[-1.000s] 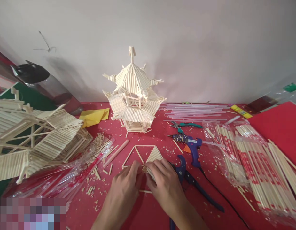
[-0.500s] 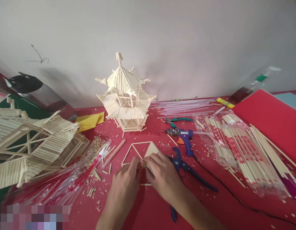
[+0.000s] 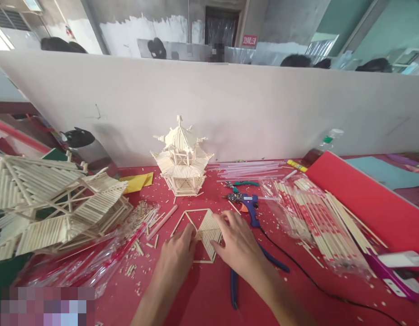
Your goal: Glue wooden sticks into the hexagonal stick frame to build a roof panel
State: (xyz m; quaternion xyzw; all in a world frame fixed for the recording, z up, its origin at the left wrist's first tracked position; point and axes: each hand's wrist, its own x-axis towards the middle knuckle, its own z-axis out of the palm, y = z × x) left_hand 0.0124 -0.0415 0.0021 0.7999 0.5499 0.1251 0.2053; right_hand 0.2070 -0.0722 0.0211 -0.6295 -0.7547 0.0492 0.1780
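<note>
A flat hexagonal frame of thin wooden sticks (image 3: 209,232) lies on the red tabletop, part of its right side filled with sticks laid side by side. My left hand (image 3: 177,251) is at its left side, fingers curled and pressed against the frame, hiding that edge. My right hand (image 3: 237,242) rests by the right side, thumb and fingers apart, fingertips beside the filled part. Partly under my right forearm lies a blue-handled cutter (image 3: 234,290). Past my right hand is a blue glue gun (image 3: 248,206) with a clear glue stick in it.
A small stick pagoda (image 3: 184,165) stands behind the frame. A larger stick model (image 3: 60,199) is at left, beside plastic wrapping (image 3: 104,258) and stick scraps. Bagged chopsticks (image 3: 318,217), green-handled pliers (image 3: 243,184) and a black cord (image 3: 307,276) lie right. A white partition (image 3: 264,108) stands behind.
The view has tilted up, showing the room beyond the partition. My right hand has drawn back and spread its fingers, uncovering more of the filled panel. My left hand stays at the frame.
</note>
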